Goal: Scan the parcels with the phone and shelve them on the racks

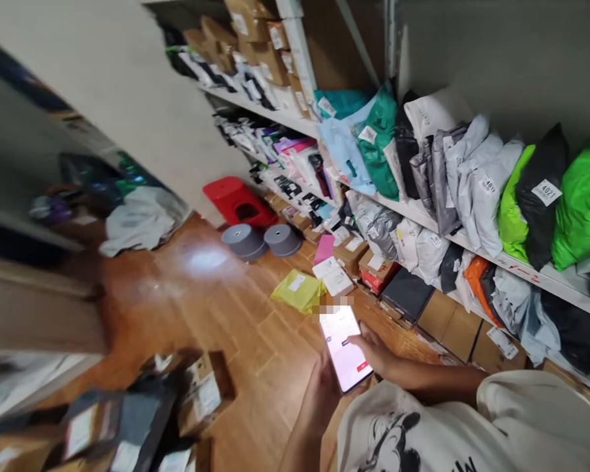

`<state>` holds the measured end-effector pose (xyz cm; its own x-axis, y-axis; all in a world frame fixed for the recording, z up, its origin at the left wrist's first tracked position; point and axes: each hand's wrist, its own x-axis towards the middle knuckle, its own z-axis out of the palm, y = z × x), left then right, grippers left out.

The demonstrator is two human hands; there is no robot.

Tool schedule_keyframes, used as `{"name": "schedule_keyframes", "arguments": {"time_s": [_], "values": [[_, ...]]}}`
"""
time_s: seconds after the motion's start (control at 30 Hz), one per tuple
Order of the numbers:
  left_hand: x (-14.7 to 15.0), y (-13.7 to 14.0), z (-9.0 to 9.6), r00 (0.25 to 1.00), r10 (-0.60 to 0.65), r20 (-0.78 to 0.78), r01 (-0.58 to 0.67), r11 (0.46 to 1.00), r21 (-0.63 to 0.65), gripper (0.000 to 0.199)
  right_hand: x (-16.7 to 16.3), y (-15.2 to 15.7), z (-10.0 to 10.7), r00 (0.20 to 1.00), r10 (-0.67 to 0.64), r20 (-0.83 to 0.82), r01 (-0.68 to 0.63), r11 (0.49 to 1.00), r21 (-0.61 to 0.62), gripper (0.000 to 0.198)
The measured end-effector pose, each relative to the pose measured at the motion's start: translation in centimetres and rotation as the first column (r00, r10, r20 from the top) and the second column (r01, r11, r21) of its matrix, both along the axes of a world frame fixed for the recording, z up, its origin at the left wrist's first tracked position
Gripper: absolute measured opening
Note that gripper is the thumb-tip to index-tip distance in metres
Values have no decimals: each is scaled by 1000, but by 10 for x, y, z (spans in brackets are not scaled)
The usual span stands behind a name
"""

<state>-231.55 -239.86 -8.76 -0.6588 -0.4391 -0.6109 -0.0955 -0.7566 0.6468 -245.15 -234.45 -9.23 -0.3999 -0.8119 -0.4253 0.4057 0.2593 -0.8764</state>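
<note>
A smartphone (341,367) with a bright, mostly white and pink screen is held upright in front of my shirt. My left hand (323,387) grips its lower left edge, with the fingers behind it hidden. From the right side my right hand (376,354) also holds the phone, its thumb lying over the screen. A small red button shows low on the screen, but its text is too small to read. Beyond the phone, a yellow parcel bag (297,292) and a white box (333,276) lie on the floor.
Shelves (423,219) along the right carry many labelled bags, such as a black bag (543,193). Grey round stools (282,240) and a red stool (221,196) stand at the far end. Cardboard parcels (206,390) are piled at lower left, beside the wooden floor (240,328).
</note>
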Motion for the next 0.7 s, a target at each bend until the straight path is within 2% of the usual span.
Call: {"name": "schedule_keyframes", "arguments": {"time_s": [0.13,0.23,0.33,0.4,0.47,0.53,0.63,0.7], "values": [[-10,-76,-20,992,-43,117,57,991,-119,71,-11,-60,1,1000,-20,7,20,999,32,26],[-13,-121,-27,986,-92,138,108,987,-116,70,-13,-96,3,999,-46,-17,47,998,49,29],[-12,-160,-29,981,-131,146,144,986,-84,77,-6,-124,1,996,-75,-50,78,995,60,33],[-8,-186,-25,975,-168,142,177,983,-51,93,2,-142,-2,994,-93,-65,97,993,60,36],[-1,-214,-18,966,-223,133,226,974,-9,108,15,-160,-4,991,-118,-68,121,992,47,41],[12,-243,-9,949,-292,115,294,956,2,113,33,-180,-5,987,-153,-51,154,988,14,50],[40,-289,0,903,-419,92,424,904,-56,103,75,-209,-4,971,-240,0,240,969,-52,62],[63,-316,2,854,-507,115,518,851,-91,96,114,-226,-1,945,-326,39,328,942,-75,67]]}}
